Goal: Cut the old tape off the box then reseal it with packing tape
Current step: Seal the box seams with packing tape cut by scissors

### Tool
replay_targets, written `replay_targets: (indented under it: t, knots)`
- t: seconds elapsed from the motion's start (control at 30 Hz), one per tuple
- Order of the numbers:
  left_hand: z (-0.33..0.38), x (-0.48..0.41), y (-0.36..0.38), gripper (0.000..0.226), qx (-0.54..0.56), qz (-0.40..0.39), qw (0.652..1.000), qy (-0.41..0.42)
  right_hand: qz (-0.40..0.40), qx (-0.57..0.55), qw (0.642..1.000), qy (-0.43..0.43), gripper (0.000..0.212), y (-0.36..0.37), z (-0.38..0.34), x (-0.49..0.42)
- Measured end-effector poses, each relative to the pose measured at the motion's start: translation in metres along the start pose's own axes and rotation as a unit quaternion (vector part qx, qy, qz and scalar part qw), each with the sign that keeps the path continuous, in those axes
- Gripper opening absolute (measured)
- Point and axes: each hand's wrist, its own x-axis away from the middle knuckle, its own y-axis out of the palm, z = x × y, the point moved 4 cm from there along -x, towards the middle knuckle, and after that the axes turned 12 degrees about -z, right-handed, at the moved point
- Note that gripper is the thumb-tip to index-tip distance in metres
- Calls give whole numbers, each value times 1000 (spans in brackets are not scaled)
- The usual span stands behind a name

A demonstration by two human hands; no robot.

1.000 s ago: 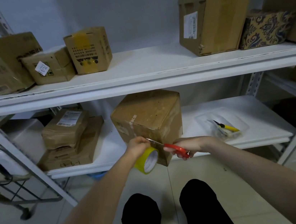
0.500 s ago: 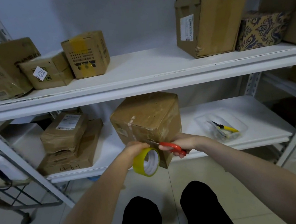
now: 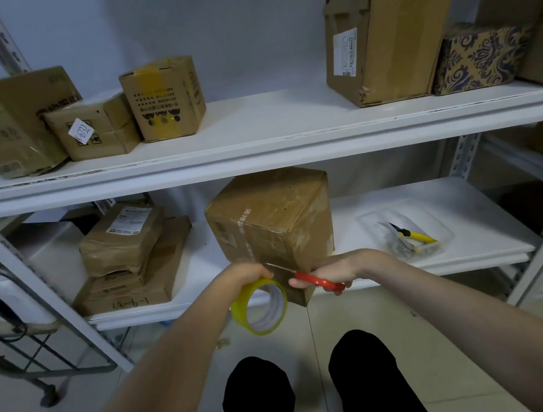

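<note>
A: Standing on the lower shelf [image 3: 435, 205], the box [image 3: 272, 226] sat at the front edge, one corner overhanging. Old clear tape wrapped its sides.

B: Hands?

A: Left hand [image 3: 248, 273] was closed on the yellow tape roll [image 3: 259, 306], which hung just below the box's near face. Right hand [image 3: 337, 268] was gripped shut around the red scissors [image 3: 307, 275], blades pointing left along the box's lower front, tips near the left hand.

B: Else?

A: Clear tray [image 3: 405, 233] to the right, well apart from the box.
</note>
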Motion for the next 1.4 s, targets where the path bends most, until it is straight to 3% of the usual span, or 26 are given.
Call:
replay_targets:
  t: [0.17,0.27,0.4,0.5,0.67,0.8,0.97,1.1,1.17,1.23,1.3,1.33,1.4]
  knots:
    - [-9,5,-16,34,-2,33,999,0,42,14,997,-57,47,-11,-5,26]
    - [-6,9,-20,29,34,42,998,29,164,-12,979,-123,47,-34,-13,48]
    - [9,17,-19,4,71,43,993,88,331,-13,933,-143,34,-61,-22,62]
    - [18,18,-18,15,66,38,990,118,415,49,901,-115,34,-67,-26,67]
    - [28,25,-21,15,62,46,986,147,540,20,817,-201,45,-70,-53,95]
    - [42,29,-27,16,76,59,981,171,641,48,756,-119,52,-100,-76,119]
    - [46,33,-32,6,59,54,982,172,652,58,755,-28,54,-139,-92,121]
    - [43,30,-33,15,33,41,986,159,609,61,790,15,44,-157,-105,121]
    - [42,29,-33,17,31,41,987,155,615,85,784,15,37,-157,-110,121]
    - [41,28,-33,15,32,42,987,154,669,160,725,-49,27,-145,-118,122]
    - [42,28,-32,9,33,41,987,153,696,255,636,-216,20,-114,-131,121]
    - [43,29,-32,8,35,43,986,156,678,299,609,-283,19,-95,-135,115]
    - [44,29,-32,10,52,48,983,168,628,364,608,-322,24,-61,-134,94]
